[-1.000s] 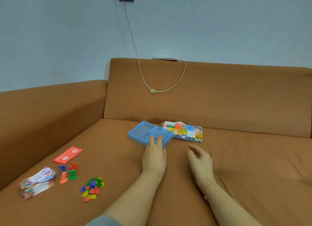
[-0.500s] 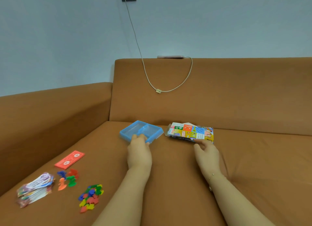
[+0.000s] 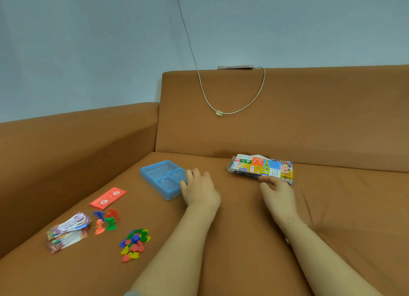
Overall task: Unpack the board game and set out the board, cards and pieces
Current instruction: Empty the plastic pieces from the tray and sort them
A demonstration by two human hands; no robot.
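My left hand (image 3: 200, 190) rests relaxed against the blue tray (image 3: 163, 178); my right hand (image 3: 277, 192), fingers loose, touches the game box (image 3: 262, 168) on the sofa (image 3: 243, 218).

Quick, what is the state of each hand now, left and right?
Left hand: open, fingers resting on the edge of the blue tray, holding nothing.
Right hand: open, fingertips touching the near edge of the game box, no grip.

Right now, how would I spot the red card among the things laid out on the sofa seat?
Start at the blue tray in the middle of the sofa seat. Nearer the camera and left of it lies the red card, flat and alone. Unlike the pawns just below, it is a thin rectangle with white round marks.
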